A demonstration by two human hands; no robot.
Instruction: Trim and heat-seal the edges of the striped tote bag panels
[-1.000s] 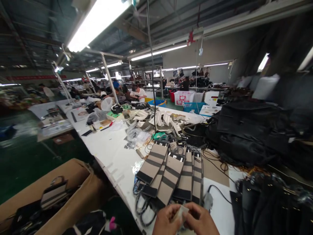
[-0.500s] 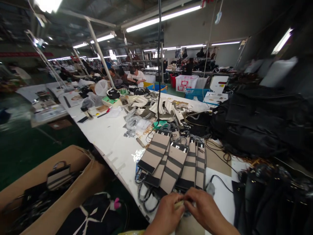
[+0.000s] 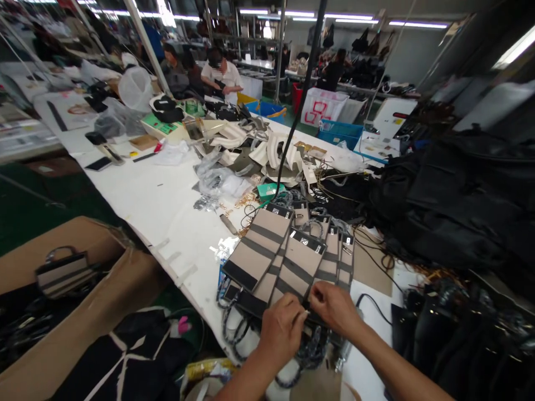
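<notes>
Several flat beige bags with dark stripes (image 3: pixel 261 245) lie overlapped on the white table, their dark ends marked with small white labels. My left hand (image 3: pixel 282 326) is over the near end of the pile, its fingers pinched, with a tiny pale bit showing at the tips. Close beside it, my right hand (image 3: pixel 332 306) is curled closed against the bags; what its fingers hold, if anything, is hidden. Plastic-wrapped looped handles (image 3: pixel 234 328) stick out below the pile, near my left wrist.
Gold-coloured hardware bits (image 3: pixel 246 203) and clear plastic bags (image 3: pixel 223 181) lie beyond the pile. Black material (image 3: pixel 451 195) is heaped at right. A cardboard box (image 3: pixel 83 334) with another striped bag stands at lower left. A black cable (image 3: pixel 298 106) hangs down. A person (image 3: pixel 221 75) sits farther back.
My view has tipped downward and come nearer the table. Both hands have moved up onto the bags and slightly apart. The pale piece between them earlier no longer shows clearly.
</notes>
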